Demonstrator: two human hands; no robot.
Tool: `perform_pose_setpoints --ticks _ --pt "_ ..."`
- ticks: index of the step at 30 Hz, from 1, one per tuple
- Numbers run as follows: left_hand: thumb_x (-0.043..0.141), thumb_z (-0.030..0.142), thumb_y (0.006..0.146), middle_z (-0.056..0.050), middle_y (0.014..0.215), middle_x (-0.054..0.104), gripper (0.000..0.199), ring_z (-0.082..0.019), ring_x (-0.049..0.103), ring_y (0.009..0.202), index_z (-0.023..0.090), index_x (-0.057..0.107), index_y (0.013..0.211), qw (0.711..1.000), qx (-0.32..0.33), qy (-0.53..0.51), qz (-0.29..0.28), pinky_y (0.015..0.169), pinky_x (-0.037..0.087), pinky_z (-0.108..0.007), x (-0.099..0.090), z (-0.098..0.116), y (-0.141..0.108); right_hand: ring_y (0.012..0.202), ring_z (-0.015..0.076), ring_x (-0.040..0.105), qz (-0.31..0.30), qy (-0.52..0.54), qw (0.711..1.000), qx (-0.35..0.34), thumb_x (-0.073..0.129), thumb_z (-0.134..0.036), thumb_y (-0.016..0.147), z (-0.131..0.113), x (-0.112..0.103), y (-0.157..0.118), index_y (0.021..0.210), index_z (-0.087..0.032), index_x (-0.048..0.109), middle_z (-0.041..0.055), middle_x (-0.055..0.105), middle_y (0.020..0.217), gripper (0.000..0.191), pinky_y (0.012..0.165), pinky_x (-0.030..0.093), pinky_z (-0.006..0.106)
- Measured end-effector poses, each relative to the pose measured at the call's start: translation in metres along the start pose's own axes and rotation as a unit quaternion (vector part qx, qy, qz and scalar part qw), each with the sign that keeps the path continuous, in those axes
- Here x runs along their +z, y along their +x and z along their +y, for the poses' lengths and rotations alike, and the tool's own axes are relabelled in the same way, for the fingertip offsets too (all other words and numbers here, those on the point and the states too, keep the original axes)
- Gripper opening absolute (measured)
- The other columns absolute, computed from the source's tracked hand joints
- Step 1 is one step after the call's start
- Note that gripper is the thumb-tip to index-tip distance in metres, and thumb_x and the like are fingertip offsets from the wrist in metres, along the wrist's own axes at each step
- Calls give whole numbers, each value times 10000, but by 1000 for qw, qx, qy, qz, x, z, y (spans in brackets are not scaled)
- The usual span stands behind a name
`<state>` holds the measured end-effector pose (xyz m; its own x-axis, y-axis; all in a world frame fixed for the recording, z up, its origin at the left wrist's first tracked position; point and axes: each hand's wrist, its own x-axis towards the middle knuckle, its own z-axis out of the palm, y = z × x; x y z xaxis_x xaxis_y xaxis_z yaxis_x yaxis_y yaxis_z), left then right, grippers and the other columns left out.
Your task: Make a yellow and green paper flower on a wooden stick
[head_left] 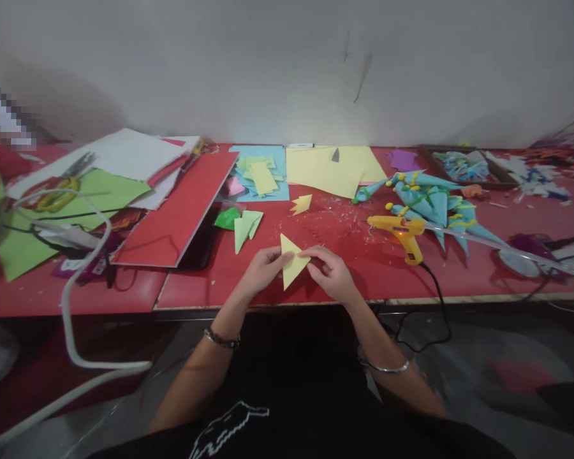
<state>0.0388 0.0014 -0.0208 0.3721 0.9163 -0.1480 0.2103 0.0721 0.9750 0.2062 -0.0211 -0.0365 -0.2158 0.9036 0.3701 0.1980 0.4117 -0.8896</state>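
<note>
A yellow paper triangle [291,269] is held over the front edge of the red table. My left hand [265,269] is closed on its left side, with the thumb pressed on the paper. At the triangle's right corner, my right hand [331,273] pinches it between thumb and fingers. Just beyond lies a small yellow piece of paper with a zigzag edge [301,204]. Light green folded paper pieces [243,232] lie to the left of my hands. To the right rests a yellow glue gun [402,233] with a clear glue stick in its back.
Blue paper cones [428,201] with yellow and green trim lie behind the glue gun. Yellow sheets [325,169] and a blue sheet [284,191] bearing cut strips lie along the wall. A red board [176,210] leans at left. The gun's black cord [442,306] hangs over the edge.
</note>
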Motion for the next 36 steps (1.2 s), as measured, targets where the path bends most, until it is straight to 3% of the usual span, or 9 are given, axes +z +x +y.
perform_pose_setpoints --ticks 7,13,19,25,33,36 --pt "467 438 754 44 508 438 349 -62 367 474 127 508 600 1000 -3 -10 23 467 276 -190 -1 0 -1 875 171 546 -11 -20 1000 -10 566 -257 735 -2 0 0 903 -216 615 52 588 895 180 792 428 322" --pt "387 335 791 3 499 544 348 -80 451 481 123 557 574 1000 5 -9 -24 538 363 -204 0 2 -1 787 151 551 31 -15 999 -4 560 -260 756 0 0 2 776 -201 628 39 580 799 92 736 432 298" --pt "354 284 782 -9 575 573 323 -84 463 512 116 595 648 998 35 21 -51 557 376 -204 0 0 -1 745 144 541 24 1 999 27 545 -276 760 2 1 2 654 -191 577 31 577 769 140 710 430 291" --pt "327 336 822 -23 618 577 400 -96 482 566 112 621 670 992 53 94 -71 597 378 -208 -1 -5 -2 659 129 524 41 43 993 97 552 -297 744 7 3 2 710 -182 548 9 562 680 120 631 427 264" --pt "274 367 842 -22 609 595 463 -106 507 575 128 630 667 992 57 91 -62 630 396 -214 2 -1 -4 644 119 512 54 40 992 102 538 -287 747 6 4 2 752 -178 536 4 542 678 109 607 415 246" --pt "352 425 811 -29 602 596 438 -107 505 557 118 616 642 992 57 95 -55 593 392 -216 6 -1 -3 663 123 525 55 24 994 95 522 -267 759 5 4 2 770 -180 545 11 561 703 91 624 416 250"
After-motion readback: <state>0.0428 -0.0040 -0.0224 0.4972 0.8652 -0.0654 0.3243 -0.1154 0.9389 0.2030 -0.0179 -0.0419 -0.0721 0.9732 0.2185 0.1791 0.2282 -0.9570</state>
